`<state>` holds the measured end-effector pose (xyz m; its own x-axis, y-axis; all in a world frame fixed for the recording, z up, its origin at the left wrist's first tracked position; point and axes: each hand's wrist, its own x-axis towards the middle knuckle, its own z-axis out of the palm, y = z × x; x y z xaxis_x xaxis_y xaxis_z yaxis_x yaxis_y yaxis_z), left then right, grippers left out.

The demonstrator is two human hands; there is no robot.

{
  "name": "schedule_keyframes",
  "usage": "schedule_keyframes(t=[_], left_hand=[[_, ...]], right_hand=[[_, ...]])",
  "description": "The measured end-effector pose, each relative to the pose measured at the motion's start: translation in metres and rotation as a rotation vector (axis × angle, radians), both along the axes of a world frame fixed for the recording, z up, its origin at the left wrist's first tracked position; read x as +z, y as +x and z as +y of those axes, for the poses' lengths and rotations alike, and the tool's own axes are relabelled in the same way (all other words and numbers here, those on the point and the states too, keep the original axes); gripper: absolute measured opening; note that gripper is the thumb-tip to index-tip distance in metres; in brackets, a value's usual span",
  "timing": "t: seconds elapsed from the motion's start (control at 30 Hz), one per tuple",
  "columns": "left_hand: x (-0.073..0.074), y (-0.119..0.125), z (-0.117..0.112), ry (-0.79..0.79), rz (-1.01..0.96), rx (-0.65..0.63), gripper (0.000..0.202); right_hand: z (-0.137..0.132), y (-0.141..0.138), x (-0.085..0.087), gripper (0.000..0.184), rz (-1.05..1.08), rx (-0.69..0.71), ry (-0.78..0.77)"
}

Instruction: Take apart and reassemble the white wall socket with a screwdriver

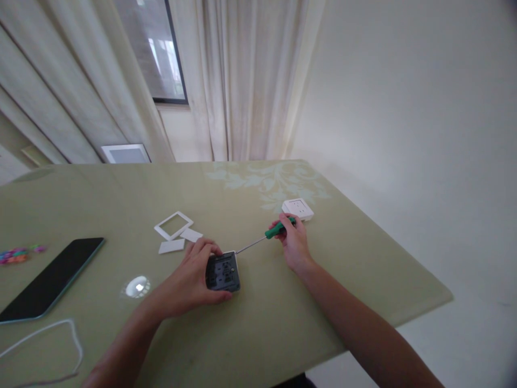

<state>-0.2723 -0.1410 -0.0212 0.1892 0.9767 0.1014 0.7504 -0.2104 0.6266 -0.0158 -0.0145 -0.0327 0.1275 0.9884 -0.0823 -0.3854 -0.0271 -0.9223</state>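
My left hand (189, 283) grips a dark grey switch module (223, 271) that lies back side up on the green table (262, 323). My right hand (294, 245) is closed round the green handle of a screwdriver (270, 234). Its thin metal shaft points left and its tip meets the module's upper right edge. A white wall socket (298, 208) sits just beyond my right hand.
A white square frame (173, 225) and two small white plates (180, 241) lie behind the module. A dark tablet (50, 279) rests at the left, with a white cable (60, 345) near the front edge and colourful small pieces (18, 253) at far left. Curtains hang behind.
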Motion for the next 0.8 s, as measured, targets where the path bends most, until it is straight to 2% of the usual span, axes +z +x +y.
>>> schedule_keyframes(t=[0.1,0.2,0.3,0.37,0.47,0.53,0.63,0.8], left_hand=[[0.002,-0.004,0.0,-0.085,-0.102,0.032,0.069],[0.0,-0.009,0.001,-0.153,-0.332,0.084,0.071],[-0.004,-0.011,0.006,-0.153,-0.71,0.151,0.064],[-0.002,-0.008,0.012,-0.114,-1.035,0.258,0.063],[0.009,-0.005,0.021,-0.091,-1.501,0.44,0.056],[0.017,-0.005,0.025,-0.122,-1.713,0.536,0.051],[0.022,-0.009,0.029,-0.113,-1.89,0.623,0.052],[0.012,-0.019,0.03,-0.052,-2.012,0.7,0.05]], right_hand=[[0.001,0.0,-0.001,0.049,0.009,-0.013,-0.012],[0.002,0.001,0.0,0.049,0.02,-0.032,-0.015],[0.004,0.003,0.001,0.05,0.041,-0.057,-0.026],[0.005,0.005,0.001,0.05,0.048,-0.068,-0.034],[0.006,0.005,0.001,0.051,0.051,-0.07,-0.041],[0.006,0.005,0.001,0.051,0.053,-0.064,-0.048],[0.004,0.003,0.001,0.051,0.054,-0.054,-0.064],[0.002,0.001,0.002,0.053,0.05,-0.046,-0.08]])
